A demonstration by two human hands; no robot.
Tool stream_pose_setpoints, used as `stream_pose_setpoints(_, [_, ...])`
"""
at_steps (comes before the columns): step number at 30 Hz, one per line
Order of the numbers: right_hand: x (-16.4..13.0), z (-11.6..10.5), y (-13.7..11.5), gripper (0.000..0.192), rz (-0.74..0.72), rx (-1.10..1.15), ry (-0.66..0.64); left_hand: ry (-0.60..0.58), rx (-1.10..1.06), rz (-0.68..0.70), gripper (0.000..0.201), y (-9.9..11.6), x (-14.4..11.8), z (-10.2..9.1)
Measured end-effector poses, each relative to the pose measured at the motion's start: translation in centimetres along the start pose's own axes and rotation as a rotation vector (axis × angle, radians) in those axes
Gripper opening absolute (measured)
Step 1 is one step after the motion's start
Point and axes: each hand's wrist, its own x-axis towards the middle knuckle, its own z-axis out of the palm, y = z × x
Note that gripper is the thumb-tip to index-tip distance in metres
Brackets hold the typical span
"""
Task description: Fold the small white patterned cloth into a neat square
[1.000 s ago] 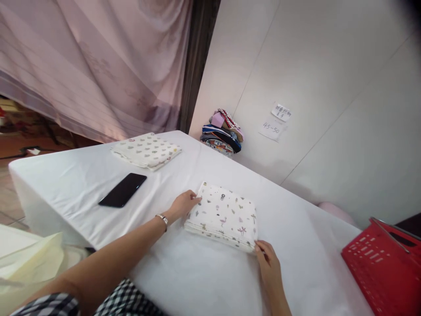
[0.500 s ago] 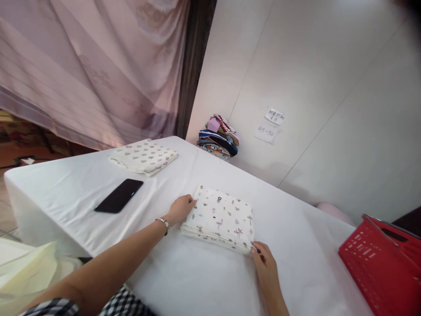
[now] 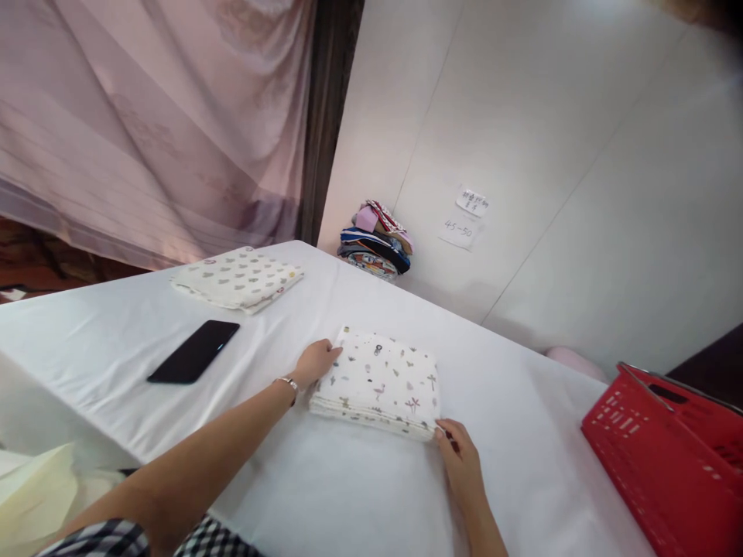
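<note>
A folded white cloth with small animal and plant prints point(image 3: 380, 381) lies flat on the white table point(image 3: 348, 480) in front of me. My left hand point(image 3: 315, 363), a bracelet on its wrist, rests against the cloth's left edge with fingers on its near-left corner. My right hand point(image 3: 457, 458) touches the cloth's near-right corner with its fingertips. Neither hand has the cloth lifted.
A second folded cloth with heart prints point(image 3: 237, 278) lies at the far left. A black phone point(image 3: 193, 352) lies between it and me. A stack of coloured fabrics point(image 3: 375, 241) sits against the wall. A red plastic basket point(image 3: 673, 452) stands at the right.
Both hands stay at the cloth's left edge and near-right corner. My view has shifted slightly right, so everything has slid a little left in the picture.
</note>
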Motion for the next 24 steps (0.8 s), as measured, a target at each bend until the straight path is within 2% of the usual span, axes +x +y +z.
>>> stream_pose_setpoints(8, [0.3, 0.2, 0.1, 0.027, -0.041, 0.002, 0.018, -0.02, 0.147, 0.036, 0.031, 0.5, -0.2, -0.6])
stream_pose_setpoints(10, [0.3, 0.2, 0.2, 0.027, -0.046, -0.001, 0.019, 0.081, 0.216, 0.146, 0.032, 1.0, -0.2, -0.6])
stream_pose_setpoints(12, [0.3, 0.3, 0.2, 0.028, -0.047, -0.006, 0.025, 0.204, 0.249, 0.335, 0.04, 1.3, -0.2, -0.3])
stream_pose_setpoints(13, [0.3, 0.3, 0.3, 0.028, -0.046, -0.008, 0.027, 0.227, 0.254, 0.42, 0.044, 1.5, -0.1, 0.0])
stream_pose_setpoints(15, [0.3, 0.3, 0.3, 0.028, -0.041, -0.003, 0.031, 0.164, 0.261, 0.504, 0.048, 1.5, -0.1, 0.9])
stream_pose_setpoints(18, [0.2, -0.1, 0.2, 0.028, -0.013, 0.021, 0.046, 0.017, 0.274, 0.486, 0.05, 1.0, -0.3, 2.3])
stream_pose_setpoints(21, [0.3, -0.7, -0.8, 0.026, -0.022, -0.035, 0.127, 0.0, 0.24, 0.468, 0.049, 0.5, -0.6, 3.0])
stream_pose_setpoints(24, [1.0, -0.6, -3.4, 0.025, -0.139, -0.13, 0.119, 0.007, 0.222, 0.463, 0.047, 0.5, -0.8, 2.9])
